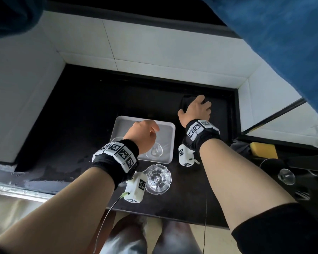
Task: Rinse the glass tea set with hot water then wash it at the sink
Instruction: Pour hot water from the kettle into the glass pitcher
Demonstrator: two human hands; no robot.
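Left hand (143, 132) curls over the white tray (171, 142), its grip impossible to tell; right hand (196, 109) clasps a black box (184, 101). One glass cup (154, 152) sits in the tray, and a glass pot (159, 178) stands on the bench (81, 116).

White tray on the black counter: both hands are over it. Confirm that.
Not quite. In the head view only the left hand is over the white tray on the black counter; the right hand rests on a black box beyond it.

Black wristbands (106, 168), white coded marker blocks (124, 154), thin cable (107, 210), perhaps dark sleeves (283, 230)
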